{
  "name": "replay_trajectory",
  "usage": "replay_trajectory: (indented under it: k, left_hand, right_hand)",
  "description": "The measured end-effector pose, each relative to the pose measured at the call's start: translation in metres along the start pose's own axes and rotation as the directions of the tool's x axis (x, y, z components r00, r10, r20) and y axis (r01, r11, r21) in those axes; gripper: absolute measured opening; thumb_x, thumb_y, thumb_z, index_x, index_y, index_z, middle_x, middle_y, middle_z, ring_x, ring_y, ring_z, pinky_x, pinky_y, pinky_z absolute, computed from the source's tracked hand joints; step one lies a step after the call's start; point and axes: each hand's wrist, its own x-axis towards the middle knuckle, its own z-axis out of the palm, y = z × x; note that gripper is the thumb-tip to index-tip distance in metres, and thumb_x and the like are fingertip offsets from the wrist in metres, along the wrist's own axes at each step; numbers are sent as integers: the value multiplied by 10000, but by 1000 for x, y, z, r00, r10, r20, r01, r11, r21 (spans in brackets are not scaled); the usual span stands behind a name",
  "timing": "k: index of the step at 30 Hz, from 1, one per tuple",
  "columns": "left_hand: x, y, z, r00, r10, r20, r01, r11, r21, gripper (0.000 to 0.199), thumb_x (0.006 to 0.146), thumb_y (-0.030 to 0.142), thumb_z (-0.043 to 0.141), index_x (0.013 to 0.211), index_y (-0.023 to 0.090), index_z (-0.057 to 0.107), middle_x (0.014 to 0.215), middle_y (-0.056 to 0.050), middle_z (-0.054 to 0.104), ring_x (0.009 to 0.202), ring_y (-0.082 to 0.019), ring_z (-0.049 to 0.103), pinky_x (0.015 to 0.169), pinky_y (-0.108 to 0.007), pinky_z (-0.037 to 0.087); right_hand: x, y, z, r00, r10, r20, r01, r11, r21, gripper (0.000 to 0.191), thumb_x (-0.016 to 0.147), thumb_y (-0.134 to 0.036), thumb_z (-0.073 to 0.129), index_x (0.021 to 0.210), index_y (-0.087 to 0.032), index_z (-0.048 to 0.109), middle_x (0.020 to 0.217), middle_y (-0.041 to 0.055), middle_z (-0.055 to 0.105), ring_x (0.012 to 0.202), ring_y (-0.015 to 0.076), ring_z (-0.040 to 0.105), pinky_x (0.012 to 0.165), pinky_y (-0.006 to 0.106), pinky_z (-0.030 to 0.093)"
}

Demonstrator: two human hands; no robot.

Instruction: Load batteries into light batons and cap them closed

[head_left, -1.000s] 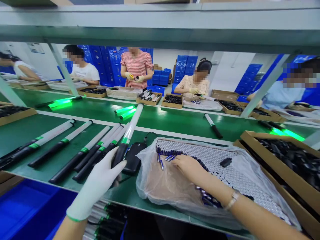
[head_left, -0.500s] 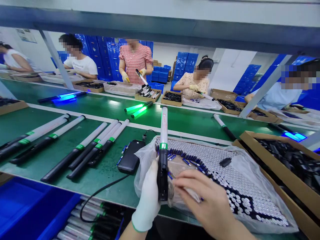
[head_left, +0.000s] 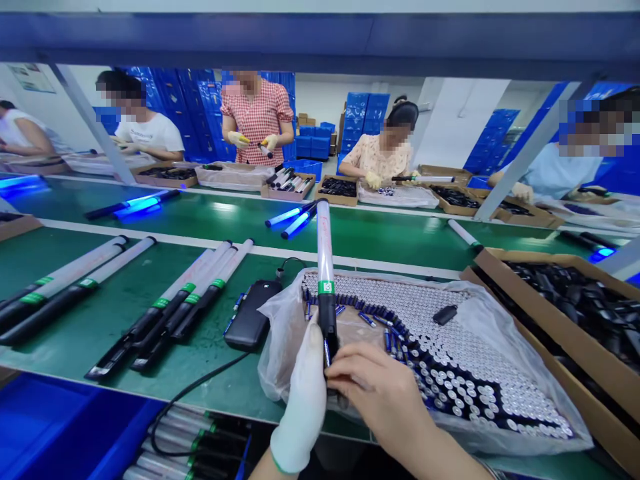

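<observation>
My left hand (head_left: 301,393), in a white glove, is closed around the black handle of a light stick (head_left: 325,250). The stick stands nearly upright, with a clear tube on top and a green band in the middle. A blue battery (head_left: 327,352) shows in the open slot of the handle. My bare right hand (head_left: 383,390) has its fingertips pinched at the lower end of that slot, on the battery; the fingers partly hide it. Behind and right of my hands lies a plastic-lined tray (head_left: 280,333) packed with upright batteries (head_left: 450,327), several lying loose.
Several light sticks (head_left: 200,287) lie to the left, beside a black power bank (head_left: 253,313) with a cable. A cardboard box (head_left: 565,313) of black parts stands right. Lit blue sticks (head_left: 295,223) lie on the green belt (head_left: 225,217). Co-workers sit and stand opposite.
My right hand has moved left, from beside the handle onto its slot, where a blue battery now shows. The sticks lit green on the belt now glow blue.
</observation>
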Motion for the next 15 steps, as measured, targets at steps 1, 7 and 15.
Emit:
replay_trajectory:
  k: [1, 7, 15]
  left_hand:
    - [-3, 6, 0, 1000, -8, 23, 8, 1000, -3, 464, 915, 434, 542, 1324, 218, 525, 1270, -107, 577, 1069, -222, 598, 912, -401, 504]
    - [-8, 44, -6, 809, -371, 456, 475, 870, -135, 731, 872, 258, 528, 1519, 378, 210, 697, 26, 558, 496, -95, 496, 475, -213, 424]
    - [4, 26, -5, 882, -303, 361, 345, 937, -57, 767, 874, 231, 484, 1551, 264, 126, 594, 35, 542, 483, -100, 516, 503, -197, 449]
  right_hand:
    - [1, 0, 2, 997, 71, -13, -71, 997, 4, 104, 754, -113, 740, 729, -179, 664, 764, -14, 655, 724, 99, 626, 651, 181, 504]
    - [13, 11, -10, 898, 431, 83, -435, 899, 41, 234, 635, -126, 811, 581, -159, 586, 595, -49, 604, 574, 72, 544, 531, 152, 406]
    - [33, 80, -36, 748, 590, 304, -369, 751, -548, 227, 916, -221, 495, 984, -195, 710, 970, 51, 724, 902, 162, 666, 805, 242, 465]
